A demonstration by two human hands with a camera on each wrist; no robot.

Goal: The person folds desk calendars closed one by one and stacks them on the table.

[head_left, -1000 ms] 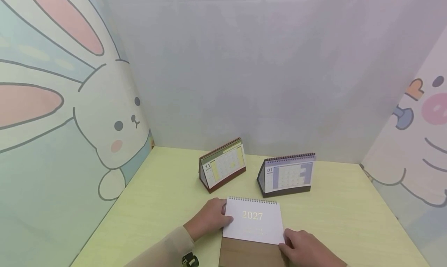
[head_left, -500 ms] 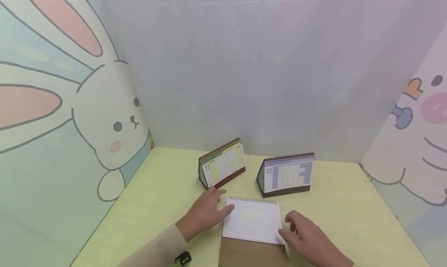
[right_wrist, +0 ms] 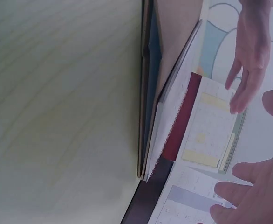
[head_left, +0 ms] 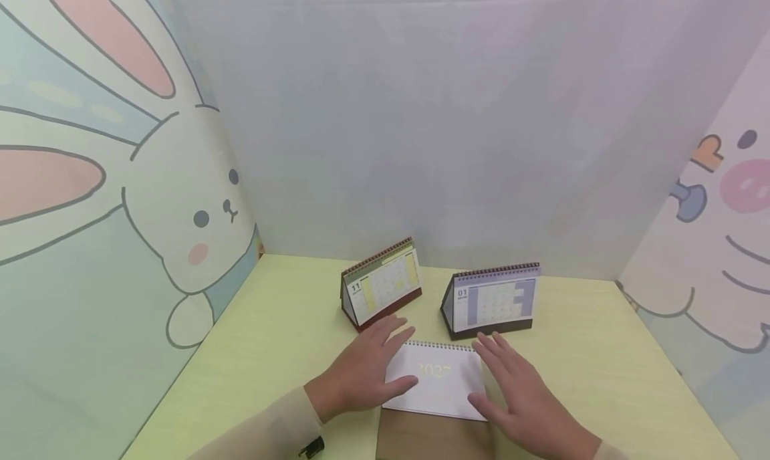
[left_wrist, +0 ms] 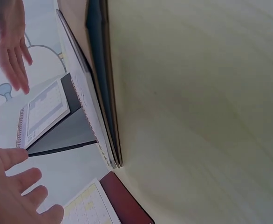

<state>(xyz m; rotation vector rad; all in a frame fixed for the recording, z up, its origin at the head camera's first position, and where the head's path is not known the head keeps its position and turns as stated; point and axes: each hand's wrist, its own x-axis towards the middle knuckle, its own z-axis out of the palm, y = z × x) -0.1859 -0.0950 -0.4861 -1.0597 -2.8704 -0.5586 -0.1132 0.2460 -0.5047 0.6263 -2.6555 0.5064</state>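
Observation:
A white spiral-bound desk calendar (head_left: 434, 393) with "2027" in gold lies folded down on the table, its brown cardboard base (head_left: 434, 436) extending toward me. My left hand (head_left: 363, 370) hovers over its left side, fingers extended, covering the upper left corner in the head view. Over the right edge is my right hand (head_left: 526, 403), fingers straight and thumb apart. Both wrist views show a gap between each hand and the calendar's layered side, seen as stacked boards (left_wrist: 106, 93) in the left one. Neither hand holds anything.
Behind stand two tent-shaped desk calendars: a yellow-green one (head_left: 385, 283) with a dark red base at left, and a purple one (head_left: 496, 299) with a dark base at right. The pale yellow table (head_left: 289, 299) meets a plain backdrop (head_left: 409, 126) and cartoon-printed side walls (head_left: 180, 259).
Both hands have let go of the 2027 calendar's sides and risen over it, fingers spreading and moving inward. The calendar stays in place, and so do the two standing ones.

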